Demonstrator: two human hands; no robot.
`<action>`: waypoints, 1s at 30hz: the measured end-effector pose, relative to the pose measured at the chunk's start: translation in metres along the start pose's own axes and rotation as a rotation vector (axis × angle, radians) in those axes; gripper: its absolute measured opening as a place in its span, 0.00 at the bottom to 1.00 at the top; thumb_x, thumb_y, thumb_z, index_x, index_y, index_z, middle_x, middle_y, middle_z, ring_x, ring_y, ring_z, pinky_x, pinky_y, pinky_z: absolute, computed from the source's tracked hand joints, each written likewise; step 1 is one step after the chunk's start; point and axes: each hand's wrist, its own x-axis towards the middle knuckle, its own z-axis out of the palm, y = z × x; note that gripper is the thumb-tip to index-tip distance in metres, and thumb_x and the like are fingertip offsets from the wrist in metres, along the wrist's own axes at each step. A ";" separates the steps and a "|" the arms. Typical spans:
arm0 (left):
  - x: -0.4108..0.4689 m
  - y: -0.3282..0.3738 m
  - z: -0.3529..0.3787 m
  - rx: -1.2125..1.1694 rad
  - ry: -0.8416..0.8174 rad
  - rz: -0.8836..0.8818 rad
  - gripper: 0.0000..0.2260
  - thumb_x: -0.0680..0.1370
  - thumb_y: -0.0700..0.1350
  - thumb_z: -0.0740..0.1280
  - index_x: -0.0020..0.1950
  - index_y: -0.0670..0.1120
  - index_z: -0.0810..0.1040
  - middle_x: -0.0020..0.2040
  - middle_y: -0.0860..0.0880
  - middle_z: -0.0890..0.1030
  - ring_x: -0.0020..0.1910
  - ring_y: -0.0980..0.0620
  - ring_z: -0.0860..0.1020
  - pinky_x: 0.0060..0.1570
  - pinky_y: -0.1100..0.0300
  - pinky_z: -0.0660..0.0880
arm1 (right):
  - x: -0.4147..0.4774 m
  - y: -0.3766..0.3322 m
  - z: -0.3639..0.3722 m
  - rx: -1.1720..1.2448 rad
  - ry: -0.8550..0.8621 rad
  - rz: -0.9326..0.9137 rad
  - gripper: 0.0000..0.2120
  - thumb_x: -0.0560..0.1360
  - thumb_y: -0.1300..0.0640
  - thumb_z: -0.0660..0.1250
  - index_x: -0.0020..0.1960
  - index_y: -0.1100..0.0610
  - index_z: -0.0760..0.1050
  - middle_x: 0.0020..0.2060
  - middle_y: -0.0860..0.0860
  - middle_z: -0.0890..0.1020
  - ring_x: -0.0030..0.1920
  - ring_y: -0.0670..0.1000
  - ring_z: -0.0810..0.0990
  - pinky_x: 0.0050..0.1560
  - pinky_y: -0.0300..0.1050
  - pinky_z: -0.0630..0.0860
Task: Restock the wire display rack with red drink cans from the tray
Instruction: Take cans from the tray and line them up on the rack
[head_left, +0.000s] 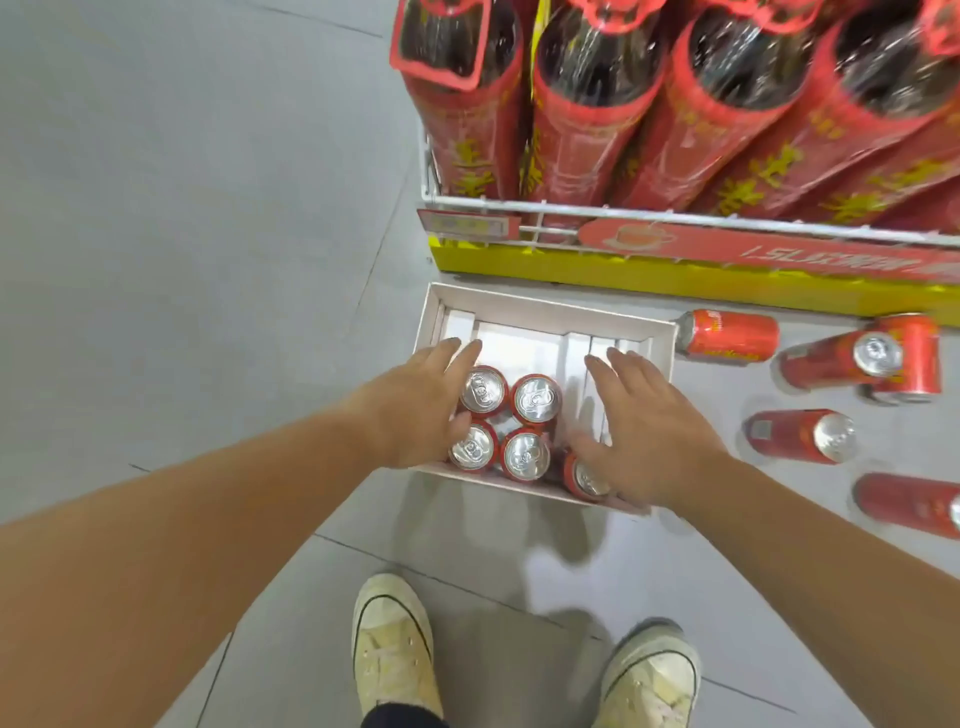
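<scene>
My left hand (421, 400) and right hand (644, 426) hover over the tray (545, 312), fingers (465, 356) wide and holding nothing, red cans (535, 399) clustered at its near-left corner.

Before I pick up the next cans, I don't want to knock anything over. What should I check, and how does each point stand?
1. All cans in the tray upright: ok, five stand.
2. The left hand free: ok, open beside the group of four.
3. The right hand free: ok, open above the fifth can.
4. The floor beside the tray clear: not ok, loose cans lie to the right.
5. Room on the wire rack: cannot tell; the visible shelf holds large bottles.
</scene>
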 end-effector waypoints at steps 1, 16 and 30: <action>0.010 -0.004 0.005 -0.007 -0.023 -0.009 0.42 0.76 0.49 0.67 0.81 0.44 0.45 0.78 0.42 0.59 0.75 0.42 0.64 0.69 0.48 0.70 | 0.011 0.004 0.006 0.026 -0.017 -0.014 0.36 0.81 0.42 0.57 0.82 0.54 0.47 0.81 0.53 0.52 0.81 0.53 0.47 0.78 0.48 0.47; 0.095 -0.041 0.042 -0.342 -0.070 0.072 0.28 0.69 0.45 0.79 0.65 0.49 0.72 0.59 0.50 0.74 0.57 0.48 0.77 0.57 0.54 0.75 | 0.110 0.033 0.071 0.736 -0.112 -0.116 0.32 0.63 0.62 0.83 0.62 0.44 0.76 0.56 0.43 0.83 0.58 0.44 0.81 0.62 0.45 0.76; 0.084 -0.023 0.000 -1.221 -0.012 -0.245 0.23 0.71 0.39 0.78 0.65 0.46 0.79 0.60 0.46 0.83 0.60 0.46 0.81 0.63 0.48 0.78 | 0.095 0.036 0.030 1.423 -0.011 0.126 0.28 0.65 0.64 0.77 0.64 0.60 0.78 0.57 0.58 0.85 0.55 0.54 0.84 0.52 0.43 0.80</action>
